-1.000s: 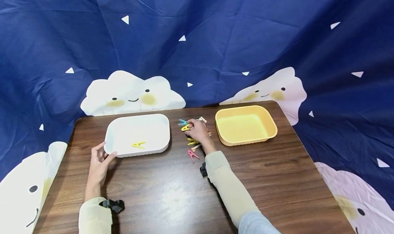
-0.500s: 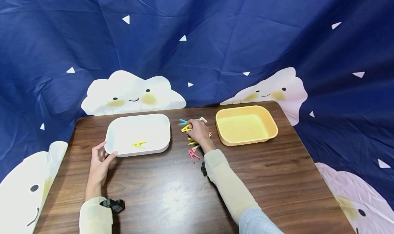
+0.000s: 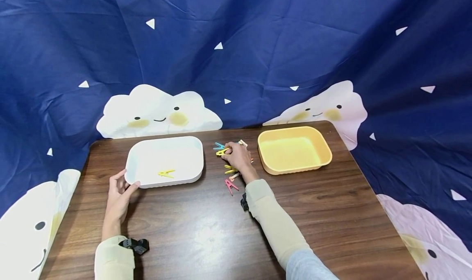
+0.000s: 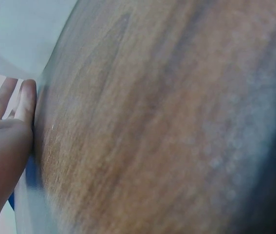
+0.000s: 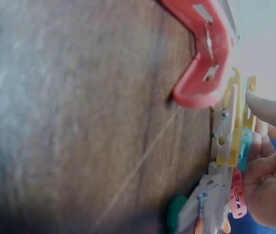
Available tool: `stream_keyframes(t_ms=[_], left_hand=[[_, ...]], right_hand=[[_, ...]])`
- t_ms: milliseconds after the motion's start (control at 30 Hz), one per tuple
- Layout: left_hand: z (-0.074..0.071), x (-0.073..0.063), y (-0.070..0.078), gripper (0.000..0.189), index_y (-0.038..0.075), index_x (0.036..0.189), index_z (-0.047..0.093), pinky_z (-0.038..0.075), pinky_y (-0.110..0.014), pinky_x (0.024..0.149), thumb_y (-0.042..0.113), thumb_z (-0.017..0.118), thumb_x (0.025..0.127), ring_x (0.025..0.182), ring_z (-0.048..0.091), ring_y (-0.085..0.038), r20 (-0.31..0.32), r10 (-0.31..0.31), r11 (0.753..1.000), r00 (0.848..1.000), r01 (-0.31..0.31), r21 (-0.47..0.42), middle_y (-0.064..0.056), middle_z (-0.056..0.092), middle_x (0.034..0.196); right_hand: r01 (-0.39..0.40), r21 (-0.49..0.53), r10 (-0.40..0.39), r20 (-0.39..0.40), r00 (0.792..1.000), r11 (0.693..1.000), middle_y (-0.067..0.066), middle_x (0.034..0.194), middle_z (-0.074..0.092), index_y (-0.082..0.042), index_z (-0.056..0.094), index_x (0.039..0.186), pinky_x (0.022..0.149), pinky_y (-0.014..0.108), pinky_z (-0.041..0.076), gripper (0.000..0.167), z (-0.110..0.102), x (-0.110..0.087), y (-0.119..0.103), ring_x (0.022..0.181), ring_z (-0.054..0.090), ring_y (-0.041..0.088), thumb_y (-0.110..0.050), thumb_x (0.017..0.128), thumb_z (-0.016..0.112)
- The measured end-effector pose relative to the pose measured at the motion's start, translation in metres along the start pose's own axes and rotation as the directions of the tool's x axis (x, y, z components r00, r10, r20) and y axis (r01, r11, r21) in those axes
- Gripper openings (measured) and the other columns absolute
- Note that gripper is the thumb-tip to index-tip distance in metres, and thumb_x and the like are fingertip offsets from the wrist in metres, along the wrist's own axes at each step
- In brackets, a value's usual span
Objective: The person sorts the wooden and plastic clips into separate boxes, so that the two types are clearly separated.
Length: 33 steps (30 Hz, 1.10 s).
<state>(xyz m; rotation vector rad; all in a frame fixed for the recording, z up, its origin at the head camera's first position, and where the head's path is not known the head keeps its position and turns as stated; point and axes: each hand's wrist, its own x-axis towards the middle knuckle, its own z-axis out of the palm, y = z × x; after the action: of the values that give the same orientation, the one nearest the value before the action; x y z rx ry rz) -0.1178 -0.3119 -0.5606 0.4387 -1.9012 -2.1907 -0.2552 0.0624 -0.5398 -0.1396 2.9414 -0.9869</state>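
My left hand (image 3: 119, 193) grips the near left corner of a white plastic tray (image 3: 191, 180), thumb on the front side and fingers along the left wall. Inside the tray lies one yellow clothespin (image 3: 166, 173). Between the two containers, my right hand (image 3: 239, 156) pinches another yellow clothespin (image 3: 222, 152) by thumb and fingers. Around that hand lie a blue clothespin (image 3: 219, 146), a further yellow clothespin (image 3: 230, 169) and a pink clothespin (image 3: 231, 186). In the right wrist view, the pinched yellow clothespin (image 5: 250, 97) meets the thumb tip. The hand partly hides the pile.
A yellow plastic tray (image 3: 295, 168) stands on the right of the brown wooden table (image 3: 177, 239). Pale wooden clothespins (image 3: 234, 176) lie among the coloured ones. A blue cloth (image 3: 250, 59) with white clouds hangs behind the table's far edge.
The yellow clothespin in my right hand has shifted very slightly. My left hand and the white tray stay where they were.
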Motion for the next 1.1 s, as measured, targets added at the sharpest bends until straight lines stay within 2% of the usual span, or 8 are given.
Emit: stream_keyframes(t_ms=[133,300,567,900,1100], left_hand=[[0.000,0.000,0.000,0.059,0.014,0.138,0.039,0.044,-0.015,0.091,-0.013,0.064,0.092,0.118,0.050,-0.011,0.001,0.003,1.000,1.000,-0.003,-0.005,0.003,0.048,0.139],[-0.001,0.001,-0.001,0.060,0.015,0.138,0.039,0.043,-0.015,0.092,-0.013,0.064,0.092,0.119,0.049,-0.011,0.002,0.000,1.000,1.000,0.000,-0.007,0.000,0.047,0.142],[0.000,0.001,-0.001,0.060,0.015,0.138,0.039,0.043,-0.015,0.092,-0.012,0.065,0.092,0.120,0.049,-0.011,0.002,-0.005,1.000,1.000,0.005,0.000,-0.002,0.045,0.145],[-0.002,0.002,-0.001,0.060,0.017,0.137,0.039,0.042,-0.015,0.094,-0.013,0.065,0.092,0.121,0.048,-0.011,0.015,0.000,1.000,1.000,0.001,-0.014,-0.001,0.045,0.144],[-0.001,0.001,-0.001,0.059,0.016,0.138,0.040,0.042,-0.016,0.094,-0.012,0.064,0.092,0.120,0.048,-0.011,0.007,-0.007,1.000,1.000,0.007,-0.007,-0.001,0.045,0.145]], right_hand=[[0.001,0.039,-0.001,-0.008,1.000,0.999,-0.008,0.089,0.074,-0.016,0.074,0.113,0.081,0.040,0.051,0.031,-0.002,-0.001,-0.001,0.085,0.068,0.014,-0.027,0.085,0.084],[0.019,0.063,-0.017,-0.023,1.000,0.998,-0.008,0.087,0.074,-0.015,0.074,0.112,0.077,0.036,0.051,0.031,-0.003,-0.002,-0.003,0.080,0.066,0.013,-0.027,0.085,0.084],[0.025,0.084,-0.023,-0.030,0.999,0.996,-0.009,0.087,0.074,-0.015,0.074,0.112,0.079,0.037,0.052,0.033,-0.003,-0.005,-0.007,0.079,0.066,0.012,-0.028,0.085,0.085],[0.065,0.116,-0.060,-0.042,0.997,0.991,-0.009,0.079,0.069,-0.013,0.074,0.111,0.068,0.030,0.049,0.032,-0.005,-0.008,-0.015,0.070,0.060,0.010,-0.028,0.084,0.085],[0.083,0.160,-0.079,-0.031,0.996,0.984,-0.008,0.082,0.070,-0.011,0.073,0.112,0.069,0.029,0.049,0.033,-0.008,-0.010,-0.023,0.071,0.060,0.009,-0.025,0.085,0.085]])
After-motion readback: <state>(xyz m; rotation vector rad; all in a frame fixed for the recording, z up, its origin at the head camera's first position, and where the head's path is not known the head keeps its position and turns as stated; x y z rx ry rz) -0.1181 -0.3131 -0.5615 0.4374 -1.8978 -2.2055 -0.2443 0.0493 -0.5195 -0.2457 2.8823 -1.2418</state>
